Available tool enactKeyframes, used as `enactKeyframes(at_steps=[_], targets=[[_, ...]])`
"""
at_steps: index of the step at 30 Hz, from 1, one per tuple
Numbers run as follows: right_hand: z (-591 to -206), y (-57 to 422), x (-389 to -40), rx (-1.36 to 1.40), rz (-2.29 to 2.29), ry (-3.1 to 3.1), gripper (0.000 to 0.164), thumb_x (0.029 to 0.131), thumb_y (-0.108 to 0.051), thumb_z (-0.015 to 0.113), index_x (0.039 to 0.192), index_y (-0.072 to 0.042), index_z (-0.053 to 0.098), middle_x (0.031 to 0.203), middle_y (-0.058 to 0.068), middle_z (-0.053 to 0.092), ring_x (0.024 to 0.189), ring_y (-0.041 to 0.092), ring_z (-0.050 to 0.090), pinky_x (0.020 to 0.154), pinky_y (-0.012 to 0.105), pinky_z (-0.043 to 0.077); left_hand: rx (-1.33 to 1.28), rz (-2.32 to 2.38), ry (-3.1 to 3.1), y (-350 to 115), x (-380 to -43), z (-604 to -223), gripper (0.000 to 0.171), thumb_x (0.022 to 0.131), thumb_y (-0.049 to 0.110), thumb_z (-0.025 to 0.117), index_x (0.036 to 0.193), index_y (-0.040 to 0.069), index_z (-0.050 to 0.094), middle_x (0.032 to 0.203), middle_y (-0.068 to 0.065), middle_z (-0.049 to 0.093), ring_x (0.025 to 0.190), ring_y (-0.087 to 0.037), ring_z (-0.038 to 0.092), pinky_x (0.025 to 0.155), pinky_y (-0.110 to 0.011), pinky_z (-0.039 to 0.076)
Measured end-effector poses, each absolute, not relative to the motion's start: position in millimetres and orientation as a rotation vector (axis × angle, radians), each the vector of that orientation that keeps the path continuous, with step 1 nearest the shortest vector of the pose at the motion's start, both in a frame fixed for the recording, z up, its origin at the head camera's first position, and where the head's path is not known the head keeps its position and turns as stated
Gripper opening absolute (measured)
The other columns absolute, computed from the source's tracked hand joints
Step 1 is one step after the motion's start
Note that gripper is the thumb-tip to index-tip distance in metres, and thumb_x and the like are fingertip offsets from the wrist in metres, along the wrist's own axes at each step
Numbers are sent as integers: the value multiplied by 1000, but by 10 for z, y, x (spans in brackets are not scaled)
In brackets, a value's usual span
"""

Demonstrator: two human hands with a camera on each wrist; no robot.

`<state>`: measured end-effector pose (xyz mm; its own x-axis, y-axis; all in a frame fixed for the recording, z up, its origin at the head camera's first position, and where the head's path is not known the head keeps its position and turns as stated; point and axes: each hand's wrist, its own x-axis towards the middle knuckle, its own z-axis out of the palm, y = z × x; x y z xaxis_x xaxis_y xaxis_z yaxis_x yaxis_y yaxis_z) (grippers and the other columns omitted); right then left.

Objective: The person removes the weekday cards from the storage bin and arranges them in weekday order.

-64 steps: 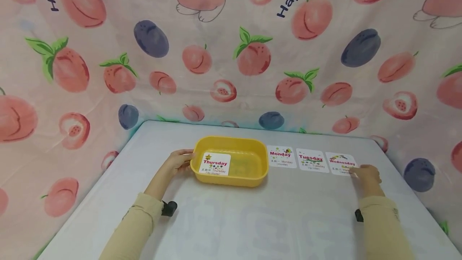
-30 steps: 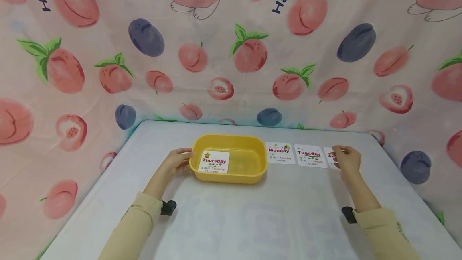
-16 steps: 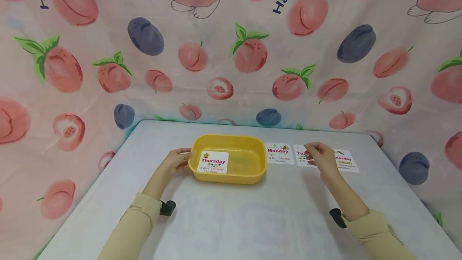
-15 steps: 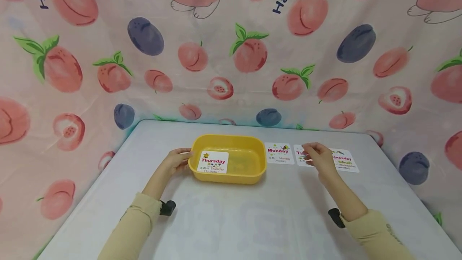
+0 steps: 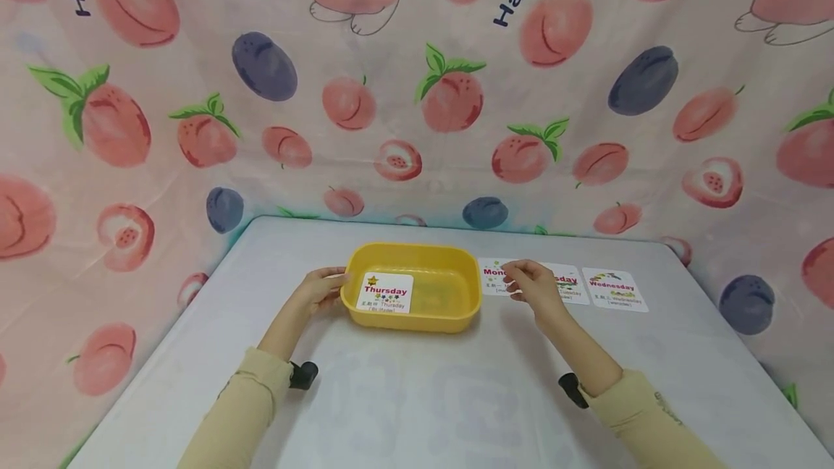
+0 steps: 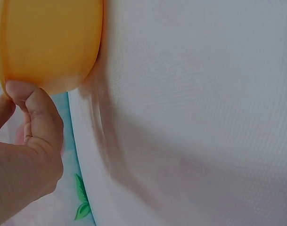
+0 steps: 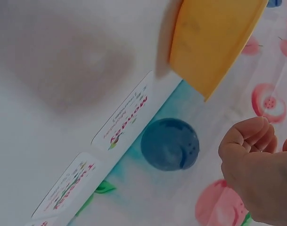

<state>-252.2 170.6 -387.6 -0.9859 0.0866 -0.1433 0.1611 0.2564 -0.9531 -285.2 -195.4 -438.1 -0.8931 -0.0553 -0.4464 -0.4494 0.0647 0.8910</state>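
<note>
Yellow plastic tray (image 5: 413, 321) sits on the white tabletop (image 5: 417, 396), its end wall pinched by the left hand (image 5: 319, 288); left-wrist view shows the thumb pressed to the outer face, fingers at the rim. Thursday card (image 5: 384, 292) lies inside the tray, at the end nearest the left fingers. Right hand (image 5: 536, 286): released, fingers loosely curled, raised over the tabletop. Tray lies near, to the left of the right fingers, apart from them. Monday card (image 5: 490, 276) is on the tabletop, partly hidden behind these fingers in head view. Tuesday card (image 5: 573, 284), partly covered by the hand, is just right of them; Wednesday card (image 5: 615, 289) lies farther right. Backdrop, fruit-printed (image 5: 417, 194), hangs beyond both hands.
</note>
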Motion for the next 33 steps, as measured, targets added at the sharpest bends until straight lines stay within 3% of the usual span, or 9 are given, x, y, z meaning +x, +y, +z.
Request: enactKeyframes(at_steps=[4, 12, 19, 24, 33], targets=[[-3900, 1601, -2595, 234, -1921, 2345, 29, 96, -21, 53, 112, 3, 56, 79, -3, 57, 71, 11, 54, 64, 15, 50, -515, 1905, 2054, -1959, -2856, -4387, 47, 94, 15, 58, 136, 1, 44, 105, -8, 55, 74, -8, 54, 60, -15, 50], [-3905, 1392, -2669, 178, -2006, 2227, 25, 97, -15, 51, 110, 5, 55, 74, -4, 55, 67, 10, 53, 62, 15, 49, -470, 1960, 2011, -1981, -2845, -4400, 48, 94, 12, 57, 137, -2, 41, 89, -2, 57, 69, -6, 56, 57, -16, 52], [-3923, 1217, -2713, 173, -1992, 2240, 24, 96, -15, 53, 108, 4, 55, 73, -4, 54, 64, 9, 51, 60, 16, 47, -472, 1962, 2022, -1979, -2853, -4393, 47, 94, 13, 57, 136, -2, 42, 88, -2, 57, 68, -6, 56, 56, -15, 50], [-3962, 1109, -2746, 173, -1929, 2261, 31, 97, -18, 52, 114, 7, 52, 77, -3, 54, 65, 8, 51, 59, 15, 47, -470, 1973, 2016, -1969, -2864, -4393, 47, 94, 13, 57, 136, -2, 42, 89, -2, 57, 67, -6, 56, 56, -16, 50], [-4069, 928, -2817, 166, -1814, 2254, 28, 96, -21, 52, 113, 1, 56, 88, 3, 58, 72, 13, 55, 67, 20, 51, -469, 1982, 2012, -1975, -2837, -4386, 46, 94, 12, 58, 135, -3, 42, 86, -2, 58, 67, -6, 56, 57, -16, 51]])
